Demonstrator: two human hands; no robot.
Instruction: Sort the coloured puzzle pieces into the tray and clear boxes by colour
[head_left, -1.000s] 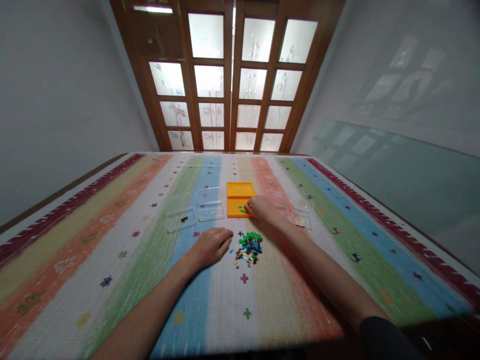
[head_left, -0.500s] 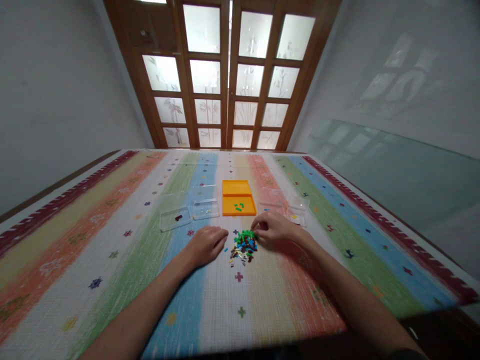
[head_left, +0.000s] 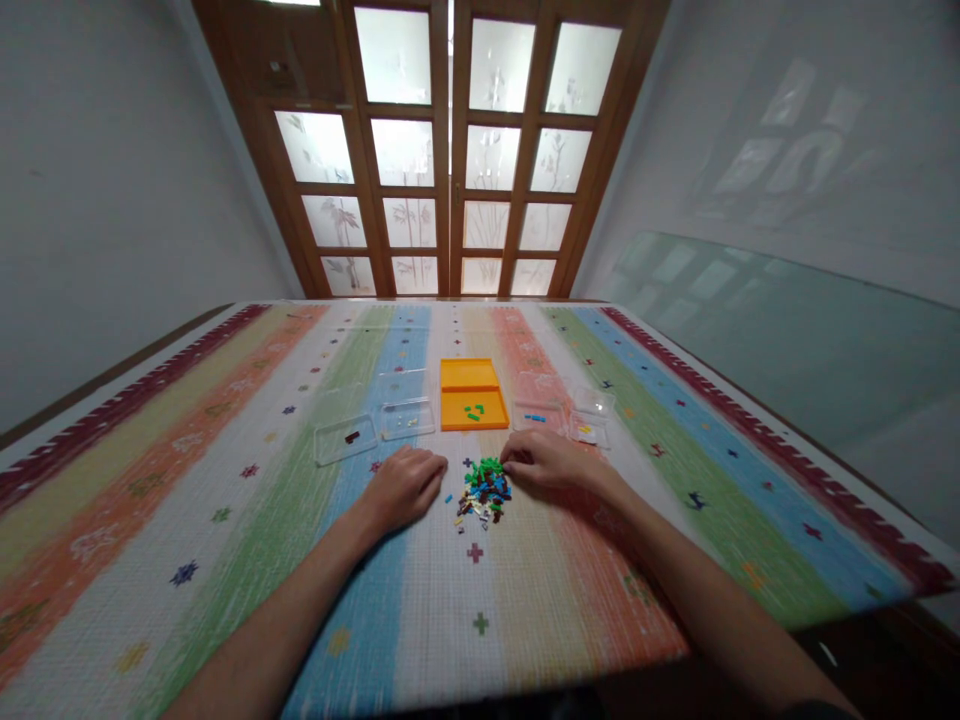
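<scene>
A small heap of tiny toy building bricks (head_left: 486,488) in green, blue, brown and pale yellow lies on the tablecloth between my hands. My right hand (head_left: 551,460) is at the heap's right side, thumb and fingertips brought together against the green bricks. Whatever is in that pinch is too small and hidden to make out. To the left of the heap, my left hand (head_left: 405,488) rests palm down on the cloth, fingers loosely extended and holding nothing. Beyond the heap lies an opened orange box (head_left: 470,374), with several green bricks (head_left: 474,411) in its near half.
Clear plastic boxes flank the orange one: a left box (head_left: 345,452) with dark brown bricks, another (head_left: 409,432) with pale bricks, a right one (head_left: 538,408) with blue bricks, and a far-right one (head_left: 589,440) with yellow bricks. A striped tablecloth (head_left: 255,560) covers the table.
My right hand has lowered slightly, its fingers closing in at the green edge of the heap. The blue bricks in the clear box behind it show more fully. My left hand stays resting.
</scene>
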